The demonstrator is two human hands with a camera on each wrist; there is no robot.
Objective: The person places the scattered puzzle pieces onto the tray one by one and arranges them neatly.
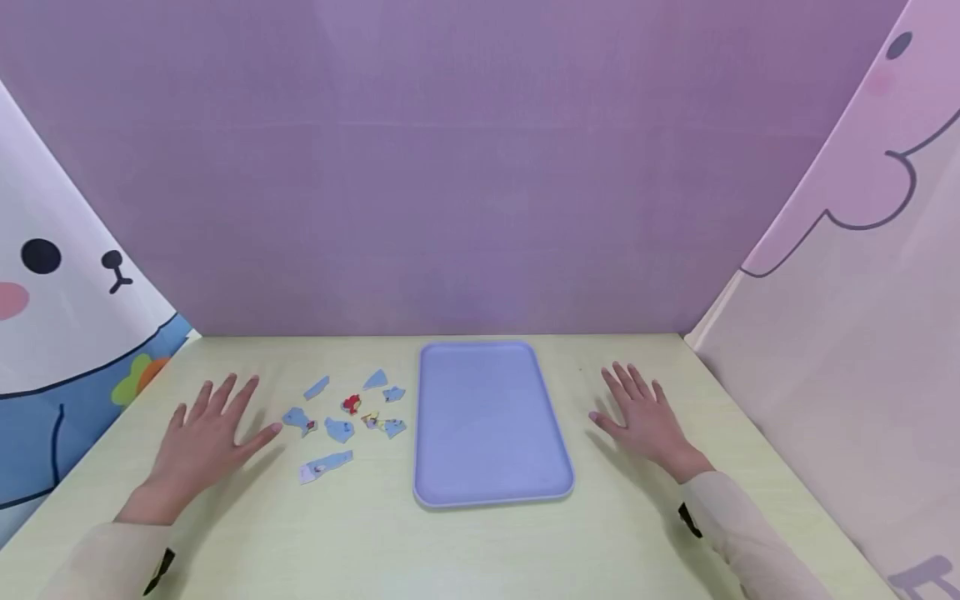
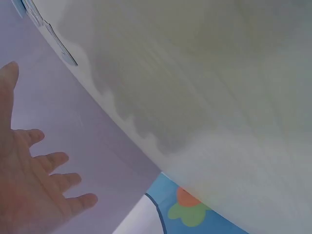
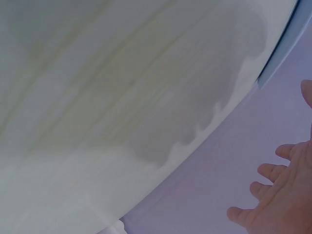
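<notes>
My left hand (image 1: 204,446) hovers above the table at the left, fingers spread and holding nothing. Several flat puzzle pieces, mostly light blue, lie scattered just right of its thumb. Among them are a long strip (image 1: 326,466), a piece with a red figure (image 1: 351,404) and a blue piece (image 1: 340,430). A lavender tray (image 1: 491,425) lies flat beside them with nothing on it. To the tray's right my right hand (image 1: 643,422) is held over the table, also spread and holding nothing. Both wrist views show the palms raised off the surface, with shadows below.
The pale wooden table (image 1: 480,550) ends at a purple back wall (image 1: 480,183). A curtain with a cartoon animal (image 1: 67,333) hangs at the left, and a pink and white one (image 1: 855,333) at the right.
</notes>
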